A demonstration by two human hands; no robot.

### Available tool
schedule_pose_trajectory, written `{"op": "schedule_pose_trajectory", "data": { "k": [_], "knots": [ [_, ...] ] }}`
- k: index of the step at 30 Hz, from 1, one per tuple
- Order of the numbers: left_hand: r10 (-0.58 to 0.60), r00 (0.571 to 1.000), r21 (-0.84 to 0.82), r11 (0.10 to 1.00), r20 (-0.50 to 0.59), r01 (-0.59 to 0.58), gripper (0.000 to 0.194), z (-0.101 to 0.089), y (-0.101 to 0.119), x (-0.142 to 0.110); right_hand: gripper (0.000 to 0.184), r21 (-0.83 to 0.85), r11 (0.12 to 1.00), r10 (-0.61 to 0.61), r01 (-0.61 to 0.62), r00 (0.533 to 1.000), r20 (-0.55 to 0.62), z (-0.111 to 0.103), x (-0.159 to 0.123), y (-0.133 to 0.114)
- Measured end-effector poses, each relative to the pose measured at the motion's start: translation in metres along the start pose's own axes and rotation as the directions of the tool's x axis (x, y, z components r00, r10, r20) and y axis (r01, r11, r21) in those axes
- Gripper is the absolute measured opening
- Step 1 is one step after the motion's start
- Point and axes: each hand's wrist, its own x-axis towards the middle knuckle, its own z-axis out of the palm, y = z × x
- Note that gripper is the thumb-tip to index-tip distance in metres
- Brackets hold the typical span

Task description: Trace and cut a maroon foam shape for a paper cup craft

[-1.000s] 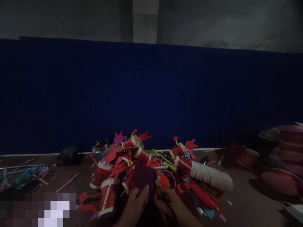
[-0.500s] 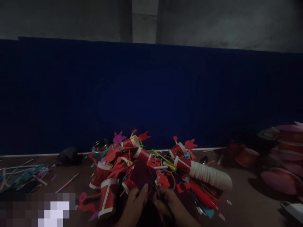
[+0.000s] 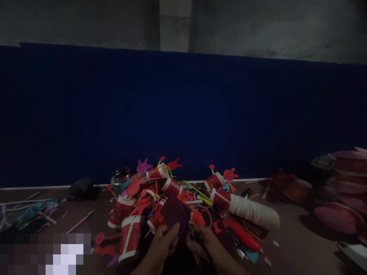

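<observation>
My left hand (image 3: 163,244) pinches the lower edge of a dark maroon paper sheet (image 3: 175,213), thumb on top. My right hand (image 3: 205,244) is closed around scissors (image 3: 191,228) whose thin blades run up along the sheet's right edge. Both hands sit at the bottom centre, just in front of a heap of red paper cups (image 3: 130,233) decorated with red cut-outs and coloured straws. The light is dim, so fine detail on the scissors is hard to read.
A sleeve of stacked white cups (image 3: 255,212) lies to the right of the heap. A glass jar (image 3: 122,177) stands behind it by the blue wall panel (image 3: 183,114). Red bowls (image 3: 341,217) pile at the far right; sticks and scraps (image 3: 34,212) litter the left.
The maroon sheet has shifted slightly between my hands and both hands have crept a little; the view has dipped a touch. Nothing else has moved.
</observation>
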Motion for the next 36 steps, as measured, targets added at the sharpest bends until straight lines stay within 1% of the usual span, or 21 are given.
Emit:
{"op": "schedule_pose_trajectory", "data": {
  "k": [3, 5, 9, 10, 13, 14, 15, 17, 18, 19, 21, 23, 26, 29, 32, 33, 36],
  "knots": [
    [-0.005, 1.0, -0.05, 0.999, -0.016, 0.005, 0.055, 0.001, 0.001, 0.0, 0.046, -0.006, 1.0, 0.0, 0.0, 1.0, -0.004, -0.001, -0.003, -0.003],
    [-0.005, 1.0, -0.073, 0.997, -0.02, 0.004, 0.056, 0.001, 0.001, 0.001, 0.045, -0.025, 1.0, 0.004, -0.004, 1.0, -0.008, -0.001, -0.002, -0.003],
    [0.0, 0.998, -0.053, 0.999, -0.069, -0.004, 0.056, 0.002, -0.002, 0.003, 0.047, -0.04, 0.999, -0.019, 0.022, 0.998, 0.053, -0.003, 0.004, 0.003],
    [0.028, 0.998, -0.037, 0.999, -0.064, -0.03, 0.053, 0.002, -0.003, 0.002, 0.048, -0.036, 0.999, -0.032, 0.034, 0.998, 0.047, -0.003, 0.004, 0.004],
    [0.151, 0.988, 0.057, 0.987, 0.026, -0.152, 0.046, -0.001, -0.006, -0.001, 0.05, -0.025, 0.999, -0.048, 0.048, 0.999, -0.001, 0.0, 0.001, 0.005],
    [0.182, 0.983, 0.091, 0.979, 0.04, -0.185, 0.045, -0.002, -0.007, -0.002, 0.051, -0.027, 0.998, -0.049, 0.048, 0.999, -0.017, 0.002, -0.001, 0.004],
    [0.198, 0.98, 0.125, 0.972, 0.023, -0.199, 0.044, -0.004, -0.008, -0.002, 0.052, -0.029, 0.999, -0.044, 0.043, 0.999, -0.026, 0.004, -0.004, 0.003],
    [0.189, 0.977, 0.166, 0.971, -0.097, -0.172, 0.048, -0.007, -0.01, -0.003, 0.056, -0.031, 0.999, -0.013, 0.013, 1.0, -0.013, 0.006, -0.007, 0.003],
    [0.184, 0.971, 0.167, 0.973, -0.155, -0.158, 0.05, -0.008, -0.01, -0.003, 0.057, -0.033, 0.999, 0.005, -0.005, 1.0, 0.012, 0.007, -0.008, 0.003],
    [0.183, 0.965, 0.166, 0.974, -0.186, -0.152, 0.052, -0.009, -0.011, -0.003, 0.058, -0.042, 0.999, 0.02, -0.018, 0.998, 0.051, 0.008, -0.007, 0.004],
    [0.193, 0.964, 0.164, 0.973, -0.184, -0.164, 0.053, -0.008, -0.012, -0.003, 0.058, -0.064, 0.998, 0.021, -0.014, 0.994, 0.107, 0.008, -0.005, 0.006],
    [0.201, 0.963, 0.148, 0.973, -0.179, -0.175, 0.052, -0.005, -0.012, -0.002, 0.056, -0.068, 0.997, -0.011, 0.018, 0.995, 0.104, 0.008, -0.003, 0.008],
    [0.131, 0.964, 0.037, 0.991, -0.23, -0.126, 0.053, -0.001, -0.013, 0.0, 0.052, -0.038, 0.999, -0.033, 0.035, 0.997, 0.065, 0.01, 0.0, 0.01],
    [0.036, 0.976, -0.097, 0.994, -0.216, -0.058, 0.056, 0.002, -0.012, 0.0, 0.046, -0.027, 0.998, -0.048, 0.048, 0.999, 0.016, 0.011, 0.003, 0.013],
    [0.013, 0.98, -0.158, 0.986, -0.198, -0.045, 0.051, 0.005, -0.007, -0.004, 0.042, -0.053, 0.997, -0.053, 0.051, 0.998, -0.024, 0.011, 0.007, 0.02],
    [0.016, 0.981, -0.164, 0.985, -0.192, -0.048, 0.048, 0.006, -0.004, -0.006, 0.043, -0.055, 0.998, -0.043, 0.041, 0.998, -0.037, 0.011, 0.008, 0.022],
    [0.008, 0.987, -0.162, 0.986, -0.158, -0.034, 0.047, 0.006, 0.003, -0.011, 0.044, -0.04, 0.999, 0.017, -0.018, 1.0, -0.023, 0.008, 0.008, 0.024]
  ]
}}
